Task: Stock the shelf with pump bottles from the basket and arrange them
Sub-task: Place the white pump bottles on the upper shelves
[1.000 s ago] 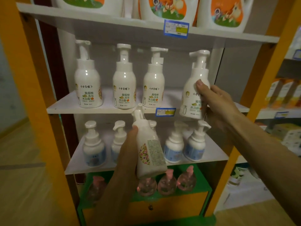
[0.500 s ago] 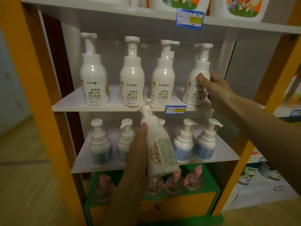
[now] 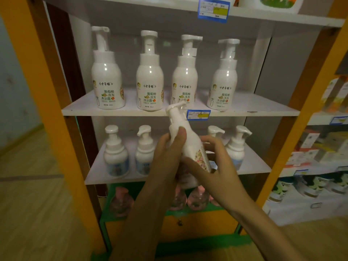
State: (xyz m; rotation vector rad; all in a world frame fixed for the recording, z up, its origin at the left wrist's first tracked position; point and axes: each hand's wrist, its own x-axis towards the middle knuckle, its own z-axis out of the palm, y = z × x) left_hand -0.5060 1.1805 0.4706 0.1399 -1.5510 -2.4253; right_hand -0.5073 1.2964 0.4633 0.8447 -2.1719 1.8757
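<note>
A white pump bottle (image 3: 190,144) with a flowery label is tilted in front of the shelf unit, its pump head pointing up and left. My left hand (image 3: 167,157) grips its neck and body from the left. My right hand (image 3: 216,166) holds its lower body from the right, thumb across the label. Several matching white pump bottles stand upright in a row on the middle shelf (image 3: 263,110); the rightmost one (image 3: 223,81) stands free of any hand. The basket is out of view.
Smaller white pump bottles (image 3: 115,153) stand on the shelf below, partly hidden by my hands. Pink clear bottles (image 3: 121,202) sit in the green bottom section. Orange uprights (image 3: 33,91) frame the unit. Boxed goods (image 3: 320,153) fill the shelves at right.
My right hand has let go of the rightmost shelf bottle and come down onto the bottle in my left hand. The held bottle sits a little higher and more central.
</note>
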